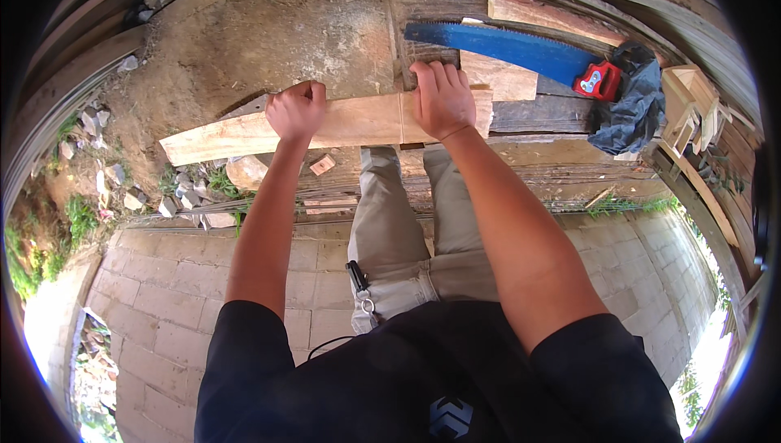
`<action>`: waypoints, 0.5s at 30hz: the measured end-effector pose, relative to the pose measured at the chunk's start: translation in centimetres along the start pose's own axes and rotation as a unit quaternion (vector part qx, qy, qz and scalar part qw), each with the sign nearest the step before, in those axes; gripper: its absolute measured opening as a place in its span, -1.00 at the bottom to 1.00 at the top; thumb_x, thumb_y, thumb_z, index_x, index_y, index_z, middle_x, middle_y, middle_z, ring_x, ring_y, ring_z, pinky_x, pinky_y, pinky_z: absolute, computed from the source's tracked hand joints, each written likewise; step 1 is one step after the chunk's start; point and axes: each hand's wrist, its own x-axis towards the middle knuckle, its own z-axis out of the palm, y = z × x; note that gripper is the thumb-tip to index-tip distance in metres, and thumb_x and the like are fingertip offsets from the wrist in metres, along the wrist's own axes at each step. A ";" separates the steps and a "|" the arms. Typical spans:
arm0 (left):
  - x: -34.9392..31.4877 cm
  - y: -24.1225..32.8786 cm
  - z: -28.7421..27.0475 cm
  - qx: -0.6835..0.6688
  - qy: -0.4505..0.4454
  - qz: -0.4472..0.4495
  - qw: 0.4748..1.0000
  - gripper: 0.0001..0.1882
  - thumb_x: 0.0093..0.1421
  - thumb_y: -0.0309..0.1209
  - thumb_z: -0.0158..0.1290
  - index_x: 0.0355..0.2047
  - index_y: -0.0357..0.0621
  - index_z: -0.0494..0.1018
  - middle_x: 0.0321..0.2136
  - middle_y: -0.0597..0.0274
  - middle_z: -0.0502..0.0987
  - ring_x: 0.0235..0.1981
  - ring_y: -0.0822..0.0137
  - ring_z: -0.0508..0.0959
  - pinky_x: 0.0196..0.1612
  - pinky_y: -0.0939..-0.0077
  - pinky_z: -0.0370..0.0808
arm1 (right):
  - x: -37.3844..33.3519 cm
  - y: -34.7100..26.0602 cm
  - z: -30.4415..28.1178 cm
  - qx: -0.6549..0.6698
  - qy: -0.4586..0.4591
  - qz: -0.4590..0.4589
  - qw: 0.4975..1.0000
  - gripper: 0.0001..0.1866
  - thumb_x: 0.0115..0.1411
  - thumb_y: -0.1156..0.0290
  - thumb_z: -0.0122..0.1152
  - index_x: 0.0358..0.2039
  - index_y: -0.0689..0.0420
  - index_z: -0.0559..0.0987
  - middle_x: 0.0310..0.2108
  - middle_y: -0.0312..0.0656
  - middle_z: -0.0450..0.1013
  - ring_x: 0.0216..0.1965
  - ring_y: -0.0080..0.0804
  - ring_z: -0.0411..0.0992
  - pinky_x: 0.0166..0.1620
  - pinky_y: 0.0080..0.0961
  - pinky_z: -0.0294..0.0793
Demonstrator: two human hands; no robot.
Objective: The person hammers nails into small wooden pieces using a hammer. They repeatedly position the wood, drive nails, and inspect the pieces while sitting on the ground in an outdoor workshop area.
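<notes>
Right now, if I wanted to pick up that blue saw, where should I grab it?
Grab the hand saw by its red handle, at the right end beside the dark cloth. Come from the right, so your fingers stay away from the toothed edge along the blade's far side. The saw lies flat on the wooden bench, handle free. Both the left hand and right hand are busy holding the plank.

One saw (504,48), one cloth (630,105), two hands (297,109)

left hand (297,109): fist closed, knuckles up, arm straight forward | right hand (442,100): palm down, fingers spread flat, arm extended | hands apart, level
</notes>
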 end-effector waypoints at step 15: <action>-0.7 -0.3 -0.1 -0.036 0.040 0.030 0.998 -0.65 0.06 -0.28 0.02 -0.84 -0.04 0.42 -0.85 0.18 0.40 -0.83 0.10 0.33 -0.39 0.31 0.40 | -0.3 0.4 0.4 0.014 0.007 -0.014 1.000 -0.62 0.09 0.37 0.20 -0.04 0.04 0.46 -0.24 -0.23 0.43 -0.17 -0.18 0.40 -0.09 -0.23 0.36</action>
